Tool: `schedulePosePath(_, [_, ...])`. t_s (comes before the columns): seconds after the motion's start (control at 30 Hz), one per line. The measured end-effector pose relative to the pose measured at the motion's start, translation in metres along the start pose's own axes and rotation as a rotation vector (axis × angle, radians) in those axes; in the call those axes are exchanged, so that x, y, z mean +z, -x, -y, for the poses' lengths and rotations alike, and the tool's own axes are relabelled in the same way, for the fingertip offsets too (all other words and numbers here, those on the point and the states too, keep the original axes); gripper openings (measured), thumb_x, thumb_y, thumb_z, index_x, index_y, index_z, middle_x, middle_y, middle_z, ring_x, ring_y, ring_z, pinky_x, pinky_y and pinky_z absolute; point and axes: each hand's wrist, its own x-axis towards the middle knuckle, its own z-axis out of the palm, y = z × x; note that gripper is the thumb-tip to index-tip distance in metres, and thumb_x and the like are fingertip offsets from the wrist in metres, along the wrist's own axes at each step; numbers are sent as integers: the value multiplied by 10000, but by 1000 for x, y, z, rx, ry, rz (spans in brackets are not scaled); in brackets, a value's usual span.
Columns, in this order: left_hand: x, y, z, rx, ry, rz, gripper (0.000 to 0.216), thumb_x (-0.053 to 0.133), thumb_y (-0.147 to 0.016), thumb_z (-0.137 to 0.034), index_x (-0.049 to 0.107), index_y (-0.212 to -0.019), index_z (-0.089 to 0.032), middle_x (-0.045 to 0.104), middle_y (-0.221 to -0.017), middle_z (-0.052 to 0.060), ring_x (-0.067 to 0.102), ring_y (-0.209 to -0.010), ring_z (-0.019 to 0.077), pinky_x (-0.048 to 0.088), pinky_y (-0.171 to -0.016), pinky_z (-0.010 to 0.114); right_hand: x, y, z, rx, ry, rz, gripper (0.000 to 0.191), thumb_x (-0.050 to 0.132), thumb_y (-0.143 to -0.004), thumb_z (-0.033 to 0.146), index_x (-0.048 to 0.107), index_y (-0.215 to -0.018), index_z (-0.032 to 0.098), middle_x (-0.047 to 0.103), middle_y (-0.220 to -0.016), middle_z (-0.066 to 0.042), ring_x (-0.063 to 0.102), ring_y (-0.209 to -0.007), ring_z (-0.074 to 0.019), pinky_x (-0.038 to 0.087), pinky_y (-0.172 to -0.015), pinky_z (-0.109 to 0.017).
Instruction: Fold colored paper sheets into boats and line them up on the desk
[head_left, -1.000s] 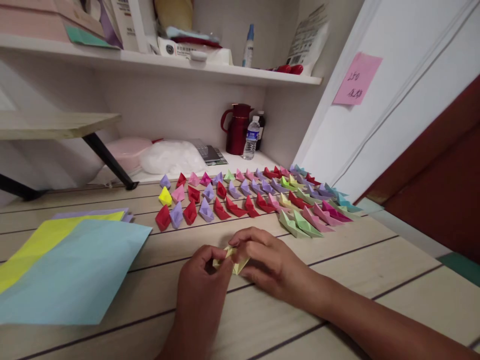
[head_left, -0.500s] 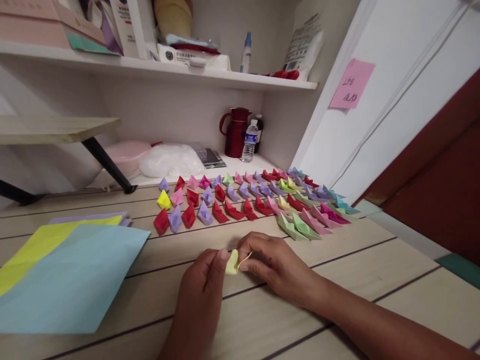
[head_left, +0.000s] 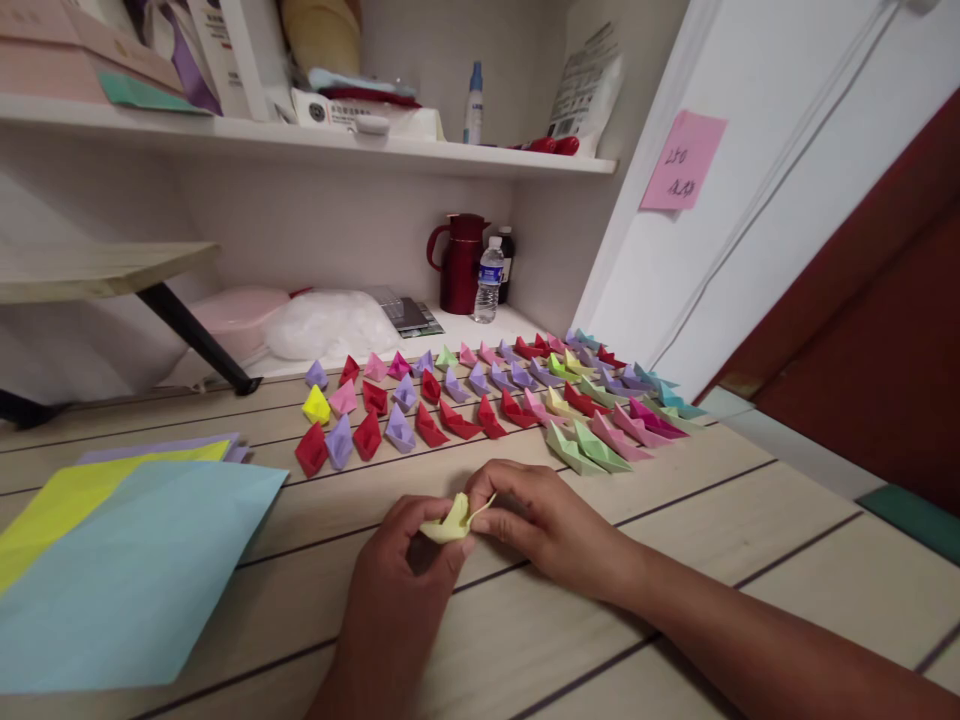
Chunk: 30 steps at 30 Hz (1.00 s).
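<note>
A person's left hand [head_left: 397, 580] pinches a pale yellow folded paper [head_left: 452, 525] between thumb and fingers, while the right hand [head_left: 544, 520] grips its upturned right edge between thumb and forefinger, over the near part of a wood-plank tabletop [head_left: 720, 540]. Beyond the hands, rows of red, lilac, pink, green and blue origami boats [head_left: 478, 381] line the far part of the tabletop, with a light blue sheet [head_left: 142, 570] overlapping a yellow sheet [head_left: 82, 500] at left. Behind them, a dark red jug [head_left: 461, 265] stands beside a clear water bottle [head_left: 488, 285].
</note>
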Motion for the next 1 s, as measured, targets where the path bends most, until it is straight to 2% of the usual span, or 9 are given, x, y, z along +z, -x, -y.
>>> schedulePosePath(0.2, [0,2,-3,-69,72,-45,273,733,-631,-408,698,-834,-229,605,-657,-34,532,-593,143,368,-537,238,-1,-1,-3,-94,-10,8,97,621,-879,131,581,-811,187,619,-836,-3,570,-790,-145,418,-727,-241])
schedulePosePath(0.37, [2,3,-5,-52,110,-97,232,739,-618,-396,661,-735,-211,672,-874,3,527,-606,117,323,-487,216,2,0,-4,15,-76,17,126,664,-842,139,555,-820,198,583,-750,34,507,-687,-123,389,-639,-214])
schedulePosePath(0.53, [2,3,-7,-33,75,-109,227,723,-646,-417,663,-745,-223,676,-805,3,606,-728,178,418,-562,237,4,0,-3,70,-87,0,117,664,-877,272,578,-857,196,607,-753,26,515,-682,-128,393,-634,-220])
schedulePosePath(0.63, [2,2,-4,19,62,-113,175,706,-673,-387,663,-720,-225,679,-833,3,626,-793,187,477,-712,276,5,1,-3,61,-69,-21,135,651,-889,296,563,-850,201,613,-741,24,528,-672,-132,402,-632,-226])
schedulePosePath(0.77, [3,0,3,149,24,-146,67,671,-701,-300,659,-687,-236,667,-941,14,629,-914,191,469,-873,305,5,2,-4,-26,43,-86,145,690,-858,271,561,-829,211,633,-759,15,567,-705,-147,414,-642,-234])
schedulePosePath(0.83, [4,-1,6,230,-34,-166,35,637,-718,-240,667,-704,-249,649,-982,15,621,-958,189,465,-899,311,6,3,-5,-124,136,-124,120,674,-865,232,573,-802,210,652,-774,-2,594,-756,-163,427,-695,-257])
schedulePosePath(0.9, [4,-1,9,286,-127,-182,129,583,-736,-175,678,-748,-262,633,-996,15,618,-968,187,470,-890,319,6,3,-6,-212,216,-127,124,644,-882,205,585,-773,205,665,-770,-14,612,-774,-170,431,-756,-291])
schedulePosePath(1.0, [2,-1,13,340,-333,-128,228,533,-732,-89,681,-773,-259,634,-946,16,623,-930,192,472,-860,348,5,1,-7,-230,296,-41,137,674,-881,255,616,-768,201,692,-792,-23,634,-789,-179,425,-820,-333])
